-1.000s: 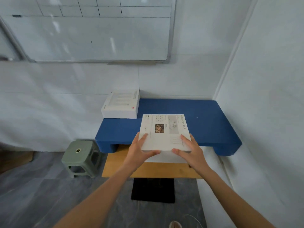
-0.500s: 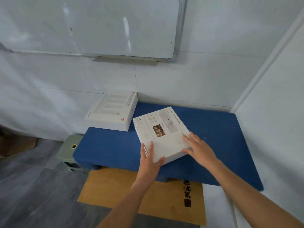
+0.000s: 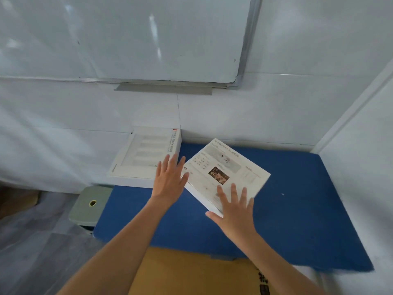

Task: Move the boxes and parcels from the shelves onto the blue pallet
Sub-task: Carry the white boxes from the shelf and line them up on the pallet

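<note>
A flat white box (image 3: 225,173) with a small photo printed on its lid lies skewed on the blue pallet (image 3: 297,209). My right hand (image 3: 234,211) rests flat on the box's near corner, fingers straight. My left hand (image 3: 170,179) is spread open at the box's left edge, partly over a second white box (image 3: 146,154). That second box sits at the pallet's back left corner against the wall.
A green plastic stool (image 3: 89,207) stands left of the pallet. A brown cardboard sheet (image 3: 191,273) lies on the floor in front. White walls close in behind and on the right, and a whiteboard (image 3: 127,39) hangs above.
The photo-printed box went from carried in both hands to lying on the pallet, pushed further back. Both hands have let go and flattened out. The camera has moved closer.
</note>
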